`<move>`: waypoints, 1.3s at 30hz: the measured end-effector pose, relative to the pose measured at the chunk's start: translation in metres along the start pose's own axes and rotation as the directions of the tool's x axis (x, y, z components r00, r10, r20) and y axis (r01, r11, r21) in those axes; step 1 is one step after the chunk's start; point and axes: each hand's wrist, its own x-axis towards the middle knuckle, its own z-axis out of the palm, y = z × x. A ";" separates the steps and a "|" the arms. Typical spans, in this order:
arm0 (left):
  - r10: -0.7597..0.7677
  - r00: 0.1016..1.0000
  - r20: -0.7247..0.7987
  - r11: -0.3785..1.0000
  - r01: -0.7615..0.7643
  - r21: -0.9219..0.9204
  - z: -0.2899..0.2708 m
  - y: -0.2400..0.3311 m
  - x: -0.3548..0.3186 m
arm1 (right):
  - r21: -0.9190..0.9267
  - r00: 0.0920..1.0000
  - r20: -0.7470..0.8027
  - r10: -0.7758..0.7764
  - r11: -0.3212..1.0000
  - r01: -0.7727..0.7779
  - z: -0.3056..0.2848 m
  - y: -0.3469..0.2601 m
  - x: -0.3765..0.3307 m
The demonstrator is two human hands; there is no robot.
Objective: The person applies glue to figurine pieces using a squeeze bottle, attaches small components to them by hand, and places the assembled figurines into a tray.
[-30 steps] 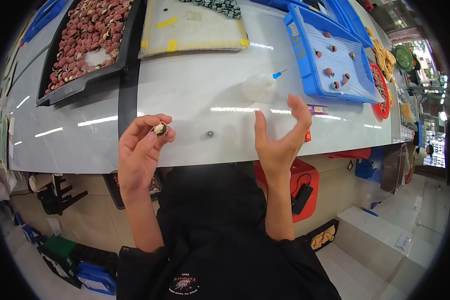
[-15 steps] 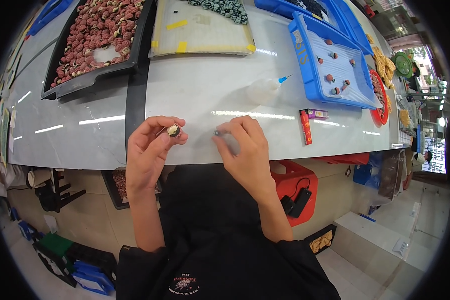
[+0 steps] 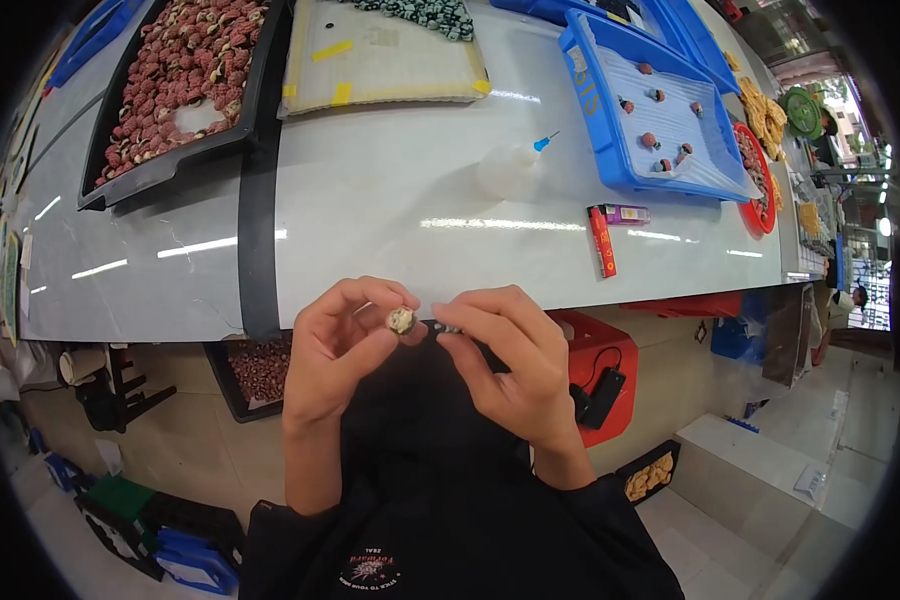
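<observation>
My left hand [image 3: 335, 350] pinches a small round pale nut-like piece [image 3: 402, 320] between thumb and fingertips, held just off the near edge of the white table [image 3: 390, 200]. My right hand [image 3: 505, 355] is right beside it, fingers closed on a small dark slender tool [image 3: 446, 328] whose tip points at the piece. Both hands hover over my dark shirt, below the table edge.
A black tray of reddish nuts [image 3: 175, 80] sits at the far left, a yellowish board [image 3: 380, 65] behind centre, a blue tray [image 3: 660, 120] with a few nuts at the right. A squeeze bottle with blue nozzle [image 3: 510, 168] and a red lighter [image 3: 602, 242] lie between.
My right hand came down from the table, picked up the small dark tool near the edge and brought it to the piece in my left hand. Both hands moved nearer to me.
</observation>
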 end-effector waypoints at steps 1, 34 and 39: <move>-0.003 1.000 0.005 1.000 0.003 -0.004 0.002 -0.001 0.000 | -0.001 1.000 -0.005 0.003 1.000 -0.003 -0.002 -0.001 -0.001; 0.076 0.991 0.110 0.946 -0.106 0.305 0.038 -0.005 -0.012 | 0.136 0.990 -0.125 -0.071 0.987 0.088 -0.030 -0.008 -0.030; 0.037 0.992 0.121 0.933 -0.078 0.351 0.046 -0.008 -0.005 | 0.116 0.990 -0.137 -0.021 0.993 0.037 -0.038 -0.004 -0.033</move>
